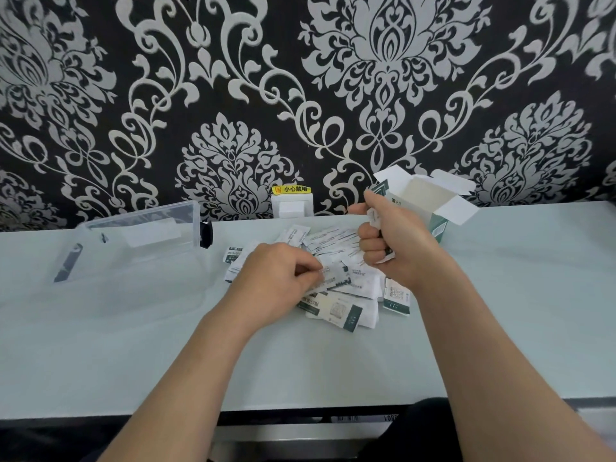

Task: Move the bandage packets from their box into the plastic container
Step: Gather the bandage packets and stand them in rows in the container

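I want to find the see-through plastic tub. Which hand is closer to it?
Left. The left hand sits just right of the clear plastic container; the right hand is farther right, by the open cardboard box.

Both hands curled: left [276, 278] pinching low, right [393, 238] fisted higher.

Matt paper packets [336, 310] lie on my smooth, pale table [300, 368]; the container [140, 235] is clear glossy plastic, the opened box [430, 201] matt cardboard.
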Demonstrator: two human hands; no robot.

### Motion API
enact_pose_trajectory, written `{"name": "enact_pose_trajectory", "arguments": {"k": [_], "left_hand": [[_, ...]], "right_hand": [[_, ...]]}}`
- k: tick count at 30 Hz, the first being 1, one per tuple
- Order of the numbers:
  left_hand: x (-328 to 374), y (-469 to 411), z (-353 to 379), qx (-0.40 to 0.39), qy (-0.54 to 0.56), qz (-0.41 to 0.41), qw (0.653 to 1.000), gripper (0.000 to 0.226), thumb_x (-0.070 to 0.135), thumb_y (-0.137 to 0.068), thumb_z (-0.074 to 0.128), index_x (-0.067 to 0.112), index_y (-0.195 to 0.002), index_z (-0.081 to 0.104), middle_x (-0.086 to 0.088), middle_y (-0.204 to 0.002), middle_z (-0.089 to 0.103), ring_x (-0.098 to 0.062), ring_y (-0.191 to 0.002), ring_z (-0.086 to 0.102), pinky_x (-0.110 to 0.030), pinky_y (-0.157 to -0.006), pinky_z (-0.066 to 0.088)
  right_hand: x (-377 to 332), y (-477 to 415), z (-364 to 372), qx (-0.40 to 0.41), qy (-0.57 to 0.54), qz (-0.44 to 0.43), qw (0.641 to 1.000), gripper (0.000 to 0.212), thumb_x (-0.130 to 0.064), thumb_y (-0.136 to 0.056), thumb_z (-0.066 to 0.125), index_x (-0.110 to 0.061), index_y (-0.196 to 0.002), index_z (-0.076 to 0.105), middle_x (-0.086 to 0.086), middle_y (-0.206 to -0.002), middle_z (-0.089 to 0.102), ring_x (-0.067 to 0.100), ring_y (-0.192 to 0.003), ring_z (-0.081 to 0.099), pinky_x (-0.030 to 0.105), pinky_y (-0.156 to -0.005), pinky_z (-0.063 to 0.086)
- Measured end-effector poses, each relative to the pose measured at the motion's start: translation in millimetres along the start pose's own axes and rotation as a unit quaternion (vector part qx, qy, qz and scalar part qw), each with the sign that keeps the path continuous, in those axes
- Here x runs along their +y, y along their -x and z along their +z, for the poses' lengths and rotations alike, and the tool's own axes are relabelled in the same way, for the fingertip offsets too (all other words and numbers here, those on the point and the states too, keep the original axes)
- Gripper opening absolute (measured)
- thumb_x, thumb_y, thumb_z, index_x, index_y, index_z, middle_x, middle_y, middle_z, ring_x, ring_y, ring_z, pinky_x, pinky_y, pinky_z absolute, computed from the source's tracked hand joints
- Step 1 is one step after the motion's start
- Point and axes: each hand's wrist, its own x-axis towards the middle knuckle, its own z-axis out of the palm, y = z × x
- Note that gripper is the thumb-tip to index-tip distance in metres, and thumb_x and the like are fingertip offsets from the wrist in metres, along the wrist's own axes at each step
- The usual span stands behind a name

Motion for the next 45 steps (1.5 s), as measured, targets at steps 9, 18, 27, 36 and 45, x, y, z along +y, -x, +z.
{"name": "enact_pose_trajectory", "arguments": {"k": [9,18,27,36,45], "left_hand": [[9.3,-4.1,-11.1,0.135,0.416,-0.118,0.891,0.012,0.019,-0.093,0.062,0.01,-0.094,0.07,-0.008,-0.079,0.076,-0.017,-0.069,0.071,-0.031,-0.066,0.058],[7.2,-8.7,-14.0,0.239,0.415,-0.159,0.863,0.015,0.022,-0.096,0.058,0.012,-0.087,0.065,-0.002,-0.084,0.074,-0.017,-0.078,0.071,-0.031,-0.061,0.058],[14.3,-8.0,7.0,0.256,-0.085,0.038,0.962,0.012,0.021,-0.088,0.059,0.013,-0.082,0.064,0.001,-0.076,0.059,-0.022,-0.067,0.05,-0.033,-0.058,0.033],[20.3,-9.4,1.8,0.096,0.207,0.019,0.973,0.028,0.008,-0.09,0.061,0.029,-0.104,0.073,0.018,-0.091,0.071,-0.001,-0.077,0.067,-0.018,-0.077,0.054],[13.4,-21.4,36.6,-0.03,-0.145,0.077,0.986,0.047,0.034,-0.087,0.067,0.029,-0.132,0.055,0.004,-0.122,0.058,-0.019,-0.118,0.047,-0.042,-0.102,0.038]], "right_hand": [[11.8,13.7,34.4,-0.171,0.019,-0.056,0.983,0.02,-0.019,-0.094,0.059,0.0,-0.103,0.06,-0.002,-0.06,0.054,0.005,-0.046,0.04,0.014,-0.041,0.027],[21.0,18.8,59.2,-0.105,-0.12,-0.06,0.985,0.012,-0.014,-0.096,0.057,-0.005,-0.09,0.063,-0.003,-0.055,0.063,0.003,-0.041,0.051,0.016,-0.043,0.034],[38.2,10.1,80.4,-0.067,-0.071,-0.048,0.994,0.027,-0.032,-0.099,0.048,-0.009,-0.111,0.052,0.01,-0.091,0.067,0.023,-0.08,0.066,0.029,-0.062,0.054],[9.7,0.1,31.4,0.072,0.007,-0.064,0.995,0.006,-0.018,-0.099,0.043,-0.016,-0.094,0.047,0.002,-0.071,0.044,0.012,-0.052,0.042,0.023,-0.045,0.037],[7.5,-13.0,-5.6,0.094,0.125,-0.062,0.986,0.01,-0.013,-0.088,0.056,-0.012,-0.091,0.047,0.004,-0.064,0.036,0.013,-0.049,0.026,0.024,-0.04,0.021]]}}
